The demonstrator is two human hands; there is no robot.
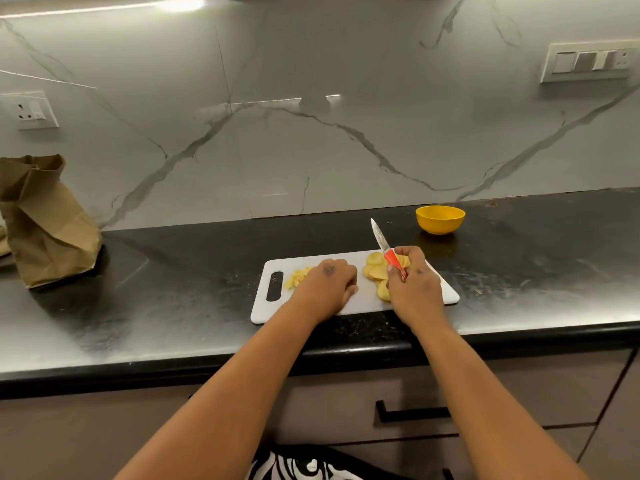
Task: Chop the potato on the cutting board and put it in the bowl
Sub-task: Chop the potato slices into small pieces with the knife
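Head view: the white cutting board (346, 306) lies near the tabletop's (156, 306) front edge, long side along it, handle slot to the left. Plenty of bare black tabletop either side. Potato slices (375, 270) sit on the board's right half, chopped bits (296, 278) toward its left end. The right hand (414, 285) grasps the knife (386, 249), blade pointing up toward the back wall. The left hand (329, 284) rests knuckles-up on the board, fingers curled; can't tell if that grip holds anything. Yellow bowl (440, 220) sits near the back edge, behind the board's right end.
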